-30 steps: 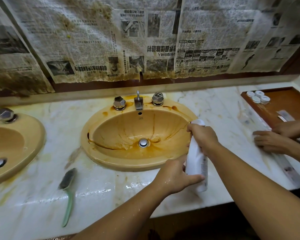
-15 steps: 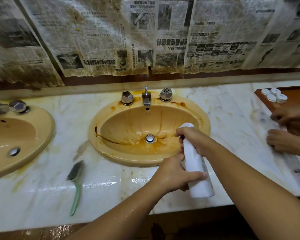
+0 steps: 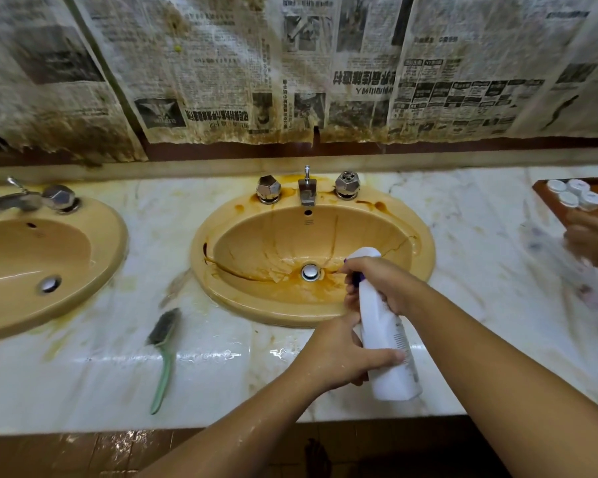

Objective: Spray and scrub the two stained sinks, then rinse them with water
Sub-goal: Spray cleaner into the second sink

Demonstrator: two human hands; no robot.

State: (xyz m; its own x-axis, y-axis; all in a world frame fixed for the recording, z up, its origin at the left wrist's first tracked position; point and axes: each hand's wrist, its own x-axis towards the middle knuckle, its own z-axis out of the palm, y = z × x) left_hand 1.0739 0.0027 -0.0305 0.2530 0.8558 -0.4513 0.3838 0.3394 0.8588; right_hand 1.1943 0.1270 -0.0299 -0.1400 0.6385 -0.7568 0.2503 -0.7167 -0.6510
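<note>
Over the last sec the spray bottle (image 3: 394, 377) came in from the right rim of the middle sink (image 3: 218, 222) to hang over the basin's front-right. Its nozzle end was now much nearer the drain (image 3: 310, 271). The right hand (image 3: 384, 284) stayed at the bottle's head, fingers wrapped round the neck & trigger area. I couldn't tell if the trigger was squeezed, and no mist showed. The left hand (image 3: 339, 353) had shifted down and was grasping the lower body, thumb across the front, fingers curled behind. So both hands were clenched on the one bottle, held tilted w/ its head toward the basin. As far as I could see it wasn't touching the sink.

I judged this was the spray step on this sink, w/ the aim shifting from the rim to the worst orange-brown muck round the drain. Streaks down the back wall & blotches by the tap knobs (image 3: 268, 189) looked untouched. The brush (image 3: 163, 339) lay on the wet surface (image 3: 83, 381) between the two sinks, same spot as before, so no scrubbing yet. The left sink (image 3: 116, 236) was still to do, rinse too.

At far right another person's hand (image 3: 592, 241), blurred, had moved up toward the white caps (image 3: 573, 196).
</note>
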